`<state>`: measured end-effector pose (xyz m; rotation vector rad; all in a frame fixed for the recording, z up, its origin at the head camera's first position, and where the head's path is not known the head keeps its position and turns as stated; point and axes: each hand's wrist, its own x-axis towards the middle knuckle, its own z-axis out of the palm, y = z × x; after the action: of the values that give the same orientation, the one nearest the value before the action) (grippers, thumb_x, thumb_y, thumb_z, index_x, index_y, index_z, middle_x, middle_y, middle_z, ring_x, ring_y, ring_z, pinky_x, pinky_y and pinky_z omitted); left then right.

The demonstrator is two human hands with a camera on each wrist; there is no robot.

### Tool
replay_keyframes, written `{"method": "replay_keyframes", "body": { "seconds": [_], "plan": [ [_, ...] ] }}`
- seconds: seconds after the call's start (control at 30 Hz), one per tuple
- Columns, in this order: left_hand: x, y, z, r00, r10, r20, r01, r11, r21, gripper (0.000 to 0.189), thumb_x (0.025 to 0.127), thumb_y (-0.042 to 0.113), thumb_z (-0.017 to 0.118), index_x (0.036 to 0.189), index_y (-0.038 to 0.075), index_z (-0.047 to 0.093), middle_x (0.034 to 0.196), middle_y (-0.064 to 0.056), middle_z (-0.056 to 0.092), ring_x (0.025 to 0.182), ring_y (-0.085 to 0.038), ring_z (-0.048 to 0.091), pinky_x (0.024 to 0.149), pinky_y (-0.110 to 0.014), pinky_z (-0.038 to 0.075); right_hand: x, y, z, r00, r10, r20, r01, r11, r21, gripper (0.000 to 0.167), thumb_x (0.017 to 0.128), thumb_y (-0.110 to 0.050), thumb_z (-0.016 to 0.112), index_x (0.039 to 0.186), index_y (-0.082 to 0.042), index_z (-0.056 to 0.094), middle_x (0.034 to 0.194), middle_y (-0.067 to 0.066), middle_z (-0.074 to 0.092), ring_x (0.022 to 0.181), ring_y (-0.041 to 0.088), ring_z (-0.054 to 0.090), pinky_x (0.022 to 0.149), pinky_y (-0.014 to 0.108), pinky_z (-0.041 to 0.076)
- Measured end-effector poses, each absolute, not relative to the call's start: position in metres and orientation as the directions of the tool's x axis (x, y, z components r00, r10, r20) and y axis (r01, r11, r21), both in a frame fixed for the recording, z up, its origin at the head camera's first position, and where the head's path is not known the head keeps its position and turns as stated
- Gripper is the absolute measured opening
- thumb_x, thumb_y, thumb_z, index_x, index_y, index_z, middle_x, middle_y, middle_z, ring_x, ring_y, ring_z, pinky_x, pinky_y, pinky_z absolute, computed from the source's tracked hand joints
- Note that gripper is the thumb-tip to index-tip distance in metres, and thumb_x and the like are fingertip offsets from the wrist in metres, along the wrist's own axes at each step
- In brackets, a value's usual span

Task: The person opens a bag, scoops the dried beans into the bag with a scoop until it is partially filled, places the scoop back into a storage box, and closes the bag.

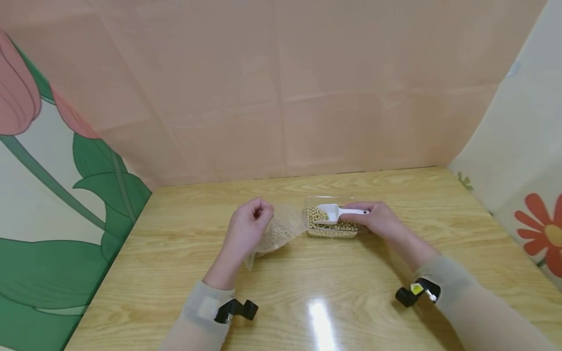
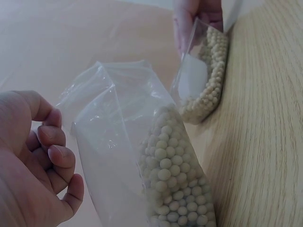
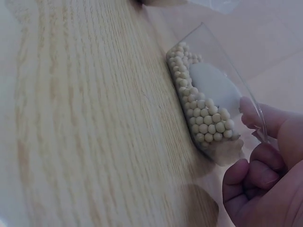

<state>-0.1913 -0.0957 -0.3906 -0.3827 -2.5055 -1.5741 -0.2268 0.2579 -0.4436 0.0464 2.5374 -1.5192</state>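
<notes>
My left hand (image 1: 250, 224) has its fingers curled at the upper edge of a clear plastic bag (image 2: 106, 123), its thumb and forefinger pinching the film. Small round beige beads (image 2: 177, 179) fill the lower part of this bag. To the right, a clear plastic box (image 1: 332, 233) holds more of the same beads (image 3: 210, 123). My right hand (image 1: 373, 218) grips the handle of a white scoop (image 1: 329, 213) from the right side. The scoop's bowl lies over the beads inside the box, its front end pointing left toward the bag.
Both bag and box stand on a wood-grain table (image 1: 281, 278), toward its back half. A pink sheet (image 1: 281, 97) hangs behind the table. Flower-printed panels (image 1: 35, 273) border the sides. Each wrist wears a strap with a small black camera (image 1: 237, 310).
</notes>
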Motion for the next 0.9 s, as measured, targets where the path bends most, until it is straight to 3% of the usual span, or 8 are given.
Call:
{"method": "replay_keyframes", "body": {
  "seconds": [0.1, 0.2, 0.23, 0.3, 0.47, 0.63, 0.7, 0.9],
  "plan": [
    [-0.192, -0.096, -0.391, -0.956, 0.133, 0.261, 0.293, 0.414, 0.862, 0.018, 0.106, 0.013, 0.061, 0.089, 0.012, 0.067, 0.074, -0.001, 0.052, 0.064, -0.016, 0.048, 0.058, -0.029, 0.041, -0.225, 0.258, -0.446, -0.981, -0.054, -0.186, 0.144, 0.444, -0.884, 0.064, 0.089, -0.05, 0.091, 0.14, -0.014, 0.077, 0.143, 0.009, 0.07, 0.108, 0.021, 0.061, 0.09, 0.035, 0.048],
    [-0.192, -0.097, -0.392, -0.958, 0.133, 0.253, 0.286, 0.416, 0.863, 0.018, 0.107, 0.013, 0.06, 0.09, 0.012, 0.068, 0.074, -0.002, 0.053, 0.064, -0.017, 0.048, 0.058, -0.029, 0.041, -0.224, 0.259, -0.448, -0.981, -0.053, -0.186, 0.151, 0.394, -0.906, 0.062, 0.09, -0.046, 0.092, 0.139, -0.011, 0.077, 0.112, -0.001, 0.076, 0.082, 0.013, 0.058, 0.074, 0.031, 0.049],
    [-0.192, -0.097, -0.392, -0.958, 0.134, 0.252, 0.286, 0.416, 0.863, 0.018, 0.107, 0.014, 0.06, 0.091, 0.012, 0.068, 0.075, -0.002, 0.053, 0.064, -0.017, 0.048, 0.058, -0.029, 0.041, -0.223, 0.259, -0.449, -0.981, -0.053, -0.185, 0.152, 0.374, -0.915, 0.061, 0.09, -0.045, 0.092, 0.139, -0.01, 0.077, 0.101, -0.004, 0.074, 0.076, 0.012, 0.056, 0.071, 0.03, 0.049],
    [-0.192, -0.097, -0.392, -0.959, 0.135, 0.251, 0.285, 0.418, 0.863, 0.018, 0.107, 0.014, 0.06, 0.091, 0.011, 0.069, 0.075, -0.002, 0.053, 0.065, -0.017, 0.049, 0.058, -0.029, 0.041, -0.223, 0.26, -0.45, -0.984, -0.058, -0.168, 0.138, 0.348, -0.927, 0.06, 0.092, -0.041, 0.091, 0.139, -0.008, 0.076, 0.096, -0.01, 0.072, 0.072, 0.009, 0.055, 0.069, 0.029, 0.049],
    [-0.192, -0.097, -0.392, -0.958, 0.134, 0.252, 0.285, 0.425, 0.859, 0.018, 0.106, 0.013, 0.06, 0.09, 0.012, 0.068, 0.075, -0.001, 0.054, 0.065, -0.017, 0.049, 0.059, -0.029, 0.041, -0.221, 0.264, -0.453, -0.986, -0.051, -0.158, 0.139, 0.268, -0.953, 0.054, 0.094, -0.035, 0.09, 0.138, -0.008, 0.076, 0.104, -0.014, 0.075, 0.075, 0.007, 0.057, 0.068, 0.026, 0.051],
    [-0.192, -0.096, -0.393, -0.956, 0.137, 0.26, 0.294, 0.424, 0.857, 0.018, 0.106, 0.013, 0.06, 0.09, 0.012, 0.068, 0.075, -0.001, 0.054, 0.066, -0.017, 0.049, 0.06, -0.03, 0.042, -0.218, 0.27, -0.451, -0.982, -0.048, -0.18, 0.168, 0.19, -0.967, 0.05, 0.096, -0.033, 0.089, 0.139, -0.013, 0.076, 0.087, -0.009, 0.072, 0.073, 0.008, 0.057, 0.07, 0.027, 0.051],
    [-0.192, -0.096, -0.393, -0.956, 0.136, 0.261, 0.294, 0.422, 0.857, 0.018, 0.107, 0.013, 0.06, 0.09, 0.011, 0.068, 0.075, -0.001, 0.054, 0.066, -0.017, 0.049, 0.06, -0.03, 0.042, -0.217, 0.272, -0.448, -0.983, -0.059, -0.172, 0.157, 0.193, -0.968, 0.051, 0.097, -0.034, 0.088, 0.141, -0.012, 0.074, 0.089, -0.009, 0.073, 0.073, 0.008, 0.056, 0.071, 0.027, 0.051],
    [-0.19, -0.095, -0.391, -0.959, 0.134, 0.251, 0.284, 0.421, 0.861, 0.017, 0.106, 0.013, 0.06, 0.091, 0.012, 0.069, 0.076, -0.001, 0.054, 0.066, -0.017, 0.049, 0.06, -0.03, 0.042, -0.213, 0.275, -0.438, -0.989, -0.082, -0.124, 0.102, 0.228, -0.968, 0.048, 0.1, -0.03, 0.085, 0.142, -0.009, 0.074, 0.115, -0.015, 0.075, 0.084, 0.01, 0.062, 0.08, 0.028, 0.054]
  ]
}}
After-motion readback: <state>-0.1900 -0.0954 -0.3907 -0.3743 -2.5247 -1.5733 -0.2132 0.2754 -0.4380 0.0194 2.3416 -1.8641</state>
